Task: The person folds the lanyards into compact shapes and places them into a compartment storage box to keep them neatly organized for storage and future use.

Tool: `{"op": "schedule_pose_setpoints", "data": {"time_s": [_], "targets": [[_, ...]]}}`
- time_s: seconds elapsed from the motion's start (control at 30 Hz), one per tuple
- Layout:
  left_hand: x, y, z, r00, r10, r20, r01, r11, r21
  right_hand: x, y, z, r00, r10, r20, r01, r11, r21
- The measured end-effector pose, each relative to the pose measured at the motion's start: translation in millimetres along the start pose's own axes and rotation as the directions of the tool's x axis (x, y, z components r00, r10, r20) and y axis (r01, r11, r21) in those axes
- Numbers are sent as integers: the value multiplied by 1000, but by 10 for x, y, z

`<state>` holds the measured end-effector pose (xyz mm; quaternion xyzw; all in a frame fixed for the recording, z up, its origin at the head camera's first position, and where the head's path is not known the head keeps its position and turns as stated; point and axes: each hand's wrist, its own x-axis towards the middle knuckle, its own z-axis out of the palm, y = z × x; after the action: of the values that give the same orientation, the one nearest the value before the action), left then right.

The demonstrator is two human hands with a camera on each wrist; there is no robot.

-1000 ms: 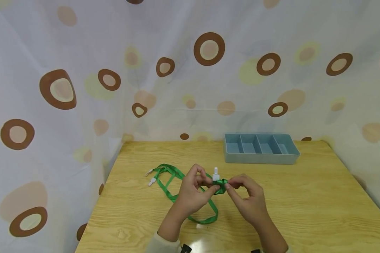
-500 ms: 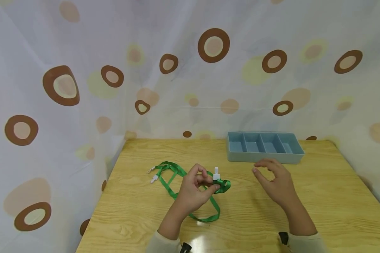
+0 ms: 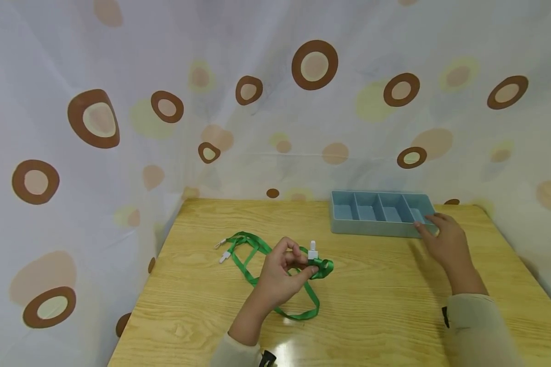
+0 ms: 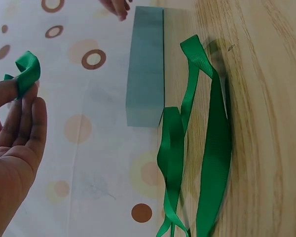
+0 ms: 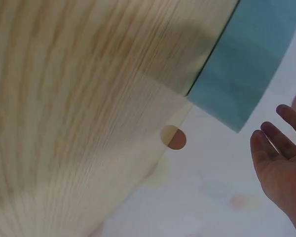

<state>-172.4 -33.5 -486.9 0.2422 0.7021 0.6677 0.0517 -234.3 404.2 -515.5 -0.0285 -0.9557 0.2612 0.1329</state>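
My left hand (image 3: pixel 277 280) pinches a coiled green lanyard (image 3: pixel 322 269) between thumb and fingers, above the table. A white plastic clip (image 3: pixel 312 254) sticks up from that coil. My right hand (image 3: pixel 446 243) holds nothing and hovers at the right front corner of a blue-grey divided tray (image 3: pixel 372 228), fingertips right at its rim and slightly bent. In the right wrist view its fingers (image 5: pixel 281 140) spread loosely beside the tray's end. More green lanyard (image 4: pixel 217 143) lies in loose loops on the table below and left of my left hand, partly hidden by it.
Two white clip ends, one a plastic buckle (image 3: pixel 224 256), lie at the left of the loops. The tray has several compartments and stands at the back right of the wooden table (image 3: pixel 188 326). A patterned curtain (image 3: pixel 266 46) rises behind the table and along its sides.
My right hand let go of the coiled lanyard and moved right and away from me to the tray's right end. My left hand stayed in place, pinching the coil.
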Motion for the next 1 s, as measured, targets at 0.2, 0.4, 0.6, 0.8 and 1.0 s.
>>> {"op": "schedule_pose_setpoints", "data": {"time_s": [0.2, 0.4, 0.6, 0.8, 1.0], "targets": [[15, -6, -13, 1000, 15, -5, -15, 1000, 6, 209, 205, 80, 999, -38, 21, 41, 992, -123], [20, -4, -18, 1000, 27, -12, -26, 1000, 17, 297, 286, 139, 997, -35, 66, 45, 988, -148], [61, -35, -13, 999, 41, -14, -41, 999, 26, 295, 278, 60, 993, 2, 115, 15, 990, -139], [147, -48, 3, 1000, 19, -2, -18, 999, 36, 302, 260, 9, 986, 65, 155, -43, 989, -142], [252, -72, 31, 999, 35, 16, -36, 997, 69, 293, 291, 21, 981, 78, 178, -51, 987, -152]]}}
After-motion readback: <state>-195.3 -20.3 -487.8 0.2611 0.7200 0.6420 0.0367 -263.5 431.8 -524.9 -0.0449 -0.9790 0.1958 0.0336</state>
